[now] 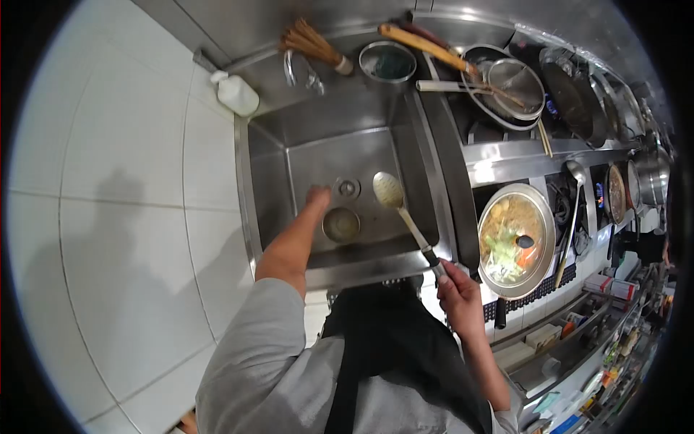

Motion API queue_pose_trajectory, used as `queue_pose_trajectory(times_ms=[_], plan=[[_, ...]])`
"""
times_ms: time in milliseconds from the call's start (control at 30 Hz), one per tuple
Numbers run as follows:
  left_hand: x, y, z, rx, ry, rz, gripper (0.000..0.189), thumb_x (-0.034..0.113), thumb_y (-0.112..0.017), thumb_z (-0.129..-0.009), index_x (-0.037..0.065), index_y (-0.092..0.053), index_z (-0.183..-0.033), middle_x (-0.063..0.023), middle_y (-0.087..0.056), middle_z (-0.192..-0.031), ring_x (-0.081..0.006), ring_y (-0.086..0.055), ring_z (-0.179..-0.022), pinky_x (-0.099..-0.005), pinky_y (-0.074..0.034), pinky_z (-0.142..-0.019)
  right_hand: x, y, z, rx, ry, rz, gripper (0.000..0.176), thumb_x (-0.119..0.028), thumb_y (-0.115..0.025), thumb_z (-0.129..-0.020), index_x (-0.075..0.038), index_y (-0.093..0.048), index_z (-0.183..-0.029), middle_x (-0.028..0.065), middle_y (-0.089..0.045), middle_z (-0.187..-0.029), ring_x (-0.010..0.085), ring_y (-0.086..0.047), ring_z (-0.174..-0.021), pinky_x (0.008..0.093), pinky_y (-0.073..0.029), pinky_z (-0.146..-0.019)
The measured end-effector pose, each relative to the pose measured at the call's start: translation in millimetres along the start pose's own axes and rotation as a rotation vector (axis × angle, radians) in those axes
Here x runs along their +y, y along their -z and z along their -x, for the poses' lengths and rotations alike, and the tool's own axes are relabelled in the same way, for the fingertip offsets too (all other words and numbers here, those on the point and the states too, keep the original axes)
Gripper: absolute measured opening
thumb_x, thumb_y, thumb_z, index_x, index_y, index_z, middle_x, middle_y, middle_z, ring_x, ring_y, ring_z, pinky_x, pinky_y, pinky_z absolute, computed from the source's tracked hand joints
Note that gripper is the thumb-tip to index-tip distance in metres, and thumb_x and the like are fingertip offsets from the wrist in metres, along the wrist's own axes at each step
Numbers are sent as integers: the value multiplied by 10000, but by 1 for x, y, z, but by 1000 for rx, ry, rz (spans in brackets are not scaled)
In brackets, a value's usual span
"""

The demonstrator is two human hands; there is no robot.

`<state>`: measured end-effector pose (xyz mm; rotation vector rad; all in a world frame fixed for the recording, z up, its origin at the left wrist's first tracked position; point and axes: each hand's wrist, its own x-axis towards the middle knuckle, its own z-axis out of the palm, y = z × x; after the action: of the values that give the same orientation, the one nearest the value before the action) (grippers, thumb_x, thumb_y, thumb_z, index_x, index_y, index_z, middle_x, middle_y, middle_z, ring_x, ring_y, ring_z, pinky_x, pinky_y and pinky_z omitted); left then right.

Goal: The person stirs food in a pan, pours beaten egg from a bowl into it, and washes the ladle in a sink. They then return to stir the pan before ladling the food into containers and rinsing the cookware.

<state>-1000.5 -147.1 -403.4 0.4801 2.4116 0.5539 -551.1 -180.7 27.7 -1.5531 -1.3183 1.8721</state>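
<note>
In the head view, my right hand (460, 291) is wrapped round the black handle of a large metal serving spoon (389, 190). Its bowl, speckled with pale residue, hangs over the right part of the steel sink (293, 170). My left hand (318, 196) reaches down into the sink, left of the drain (348, 188). Its fingers look closed, but what they hold, if anything, cannot be made out. Just below that hand, a small round metal bowl (341, 225) sits on the sink floor.
Behind the sink stand a faucet (290, 69), a bamboo brush (314, 45) and a white pump bottle (237, 94). To the right, a pan of noodles and vegetables (517, 239) sits on the stove. Strainers (515, 87) rest across a pot farther back, near a lit burner. Tiled wall (130, 159) borders the left.
</note>
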Motion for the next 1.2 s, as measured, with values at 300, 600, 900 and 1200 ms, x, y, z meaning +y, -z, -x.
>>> queue_pose_trajectory(times_ms=[300, 600, 900, 1200], plan=[[271, 182, -117, -766, 152, 1307, 342, 273, -484, -1073, -44, -609, -1040, -125, -703, -1017, -347, -649, -1212, -480, -560, -1022, -45, -48, -45, 71, 274, 344, 399, -268, -650, -999, -57, -649, -1337, 237, -726, -1084, 416, -697, -993, 468, -542, -874], [227, 214, -243, -1209, 540, 1508, 179, 144, -532, -1006, 78, -694, -969, -28, -721, -874, -155, -711, -839, -315, -554, -658, -94, -120, -141, 68, 322, 419, 375, -237, -653, -939, -74, -690, -1274, 230, -728, -977, 429, -693, -949, 510, -544, -843], [161, 228, -46, -497, -33, 1079, 596, 505, -597, -997, 115, -550, -1444, -146, -578, -1412, -305, -570, -1193, -490, -464, -1019, -95, -175, -206, 8, 519, 509, 371, -219, -652, -970, -25, -679, -1285, 276, -704, -903, 437, -708, -872, 472, -547, -763], [154, 178, 22, -522, 141, 1066, 506, 464, -572, -1033, 46, -583, -1319, -104, -666, -1225, -279, -629, -1118, -433, -482, -964, -101, -188, -206, -39, 321, 478, 341, -155, -635, -971, -9, -673, -1276, 206, -690, -853, 298, -681, -746, 362, -526, -728]])
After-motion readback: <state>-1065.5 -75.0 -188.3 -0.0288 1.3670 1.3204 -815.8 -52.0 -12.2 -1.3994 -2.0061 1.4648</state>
